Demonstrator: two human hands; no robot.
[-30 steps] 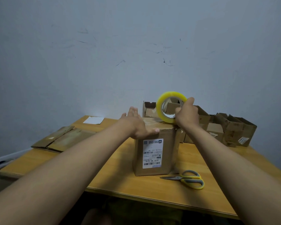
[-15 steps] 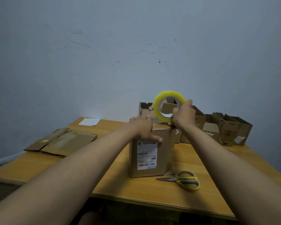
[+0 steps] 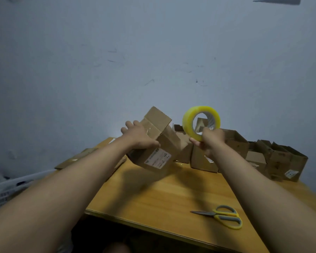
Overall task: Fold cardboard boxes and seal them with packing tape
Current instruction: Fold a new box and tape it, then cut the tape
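A: Two hands, one head view. The left hand (image 3: 138, 136) grips the brown cardboard box with the white shipping label (image 3: 154, 141), fingers over its far side and thumb curled on the near face, and the box is lifted off the yellow wooden table (image 3: 153, 198), tilted with its top away to the left.

B: A half-second earlier it stood upright on the table under that hand.

A: Yes. A shiny strip shows across the top seam, so I judge that seam taped and the box being turned for another side.

B: And the right hand (image 3: 211, 143)?

A: It pinches the yellow roll of clear packing tape (image 3: 201, 123) by the lower rim, held upright just right of the box, as before.

B: The yellow-handled scissors (image 3: 221, 216)?

A: Untouched on the near table; open brown boxes (image 3: 277, 159) wait at the back right.
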